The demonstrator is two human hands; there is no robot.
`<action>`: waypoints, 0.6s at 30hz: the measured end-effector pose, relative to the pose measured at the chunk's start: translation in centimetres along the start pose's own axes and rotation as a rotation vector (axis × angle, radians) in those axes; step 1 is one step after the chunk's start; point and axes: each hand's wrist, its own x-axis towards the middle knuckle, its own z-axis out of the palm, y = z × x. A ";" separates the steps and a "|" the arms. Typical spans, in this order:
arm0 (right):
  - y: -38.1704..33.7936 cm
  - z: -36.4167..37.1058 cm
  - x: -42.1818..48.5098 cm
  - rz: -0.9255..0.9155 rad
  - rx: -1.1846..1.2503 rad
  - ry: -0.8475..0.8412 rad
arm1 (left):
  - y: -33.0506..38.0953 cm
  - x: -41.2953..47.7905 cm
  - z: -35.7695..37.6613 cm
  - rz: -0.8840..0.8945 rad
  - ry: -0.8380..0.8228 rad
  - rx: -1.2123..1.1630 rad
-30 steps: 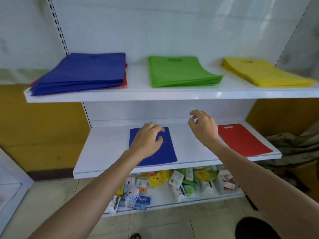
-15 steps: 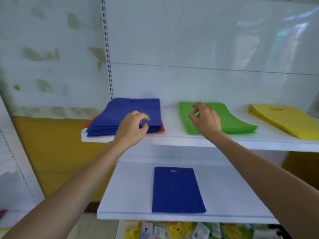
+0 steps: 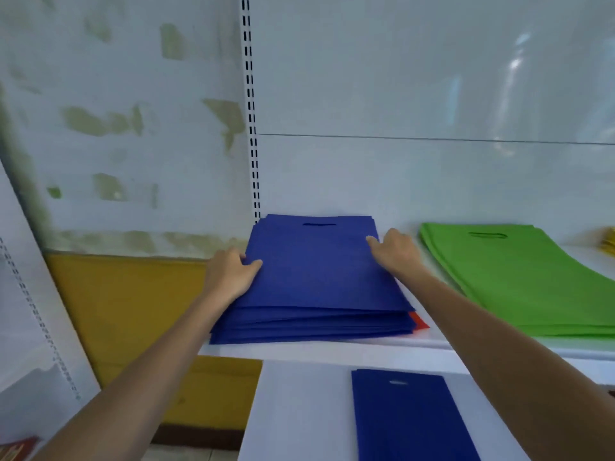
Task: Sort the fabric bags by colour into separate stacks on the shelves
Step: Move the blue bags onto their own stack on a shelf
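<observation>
Half a second back both hands hung curled in the air in front of the upper shelf; now they have come down onto the stack of blue bags [image 3: 319, 281], and the view has closed in so that the red bag lower right is out of sight. The upper shelf [image 3: 332, 352] is white, set against a glossy white back panel with a slotted upright [image 3: 251, 128] at its left; beyond that a wall with flaking paint over a yellow band [image 3: 126, 314]. The blue stack sits at the left end of this shelf, a sliver of red [image 3: 418, 322] poking out under its near right corner. Beside it, apart, lies the stack of green bags [image 3: 519, 281], and a scrap of yellow [image 3: 609, 241] shows at the far right edge. On the lower shelf [image 3: 299, 410] a single blue bag [image 3: 409, 417] lies flat. The left hand [image 3: 229, 272] grips the left edge of the blue stack, thumb on top, fingers tucked at the side. The right hand [image 3: 396, 252] rests at the right edge, fingers bent onto the top bag; whether it pinches anything I cannot tell
</observation>
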 end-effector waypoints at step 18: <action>-0.7 2.5 0.1 -0.209 -0.074 0.399 | 0.7 -0.6 -0.6 0.440 0.341 0.115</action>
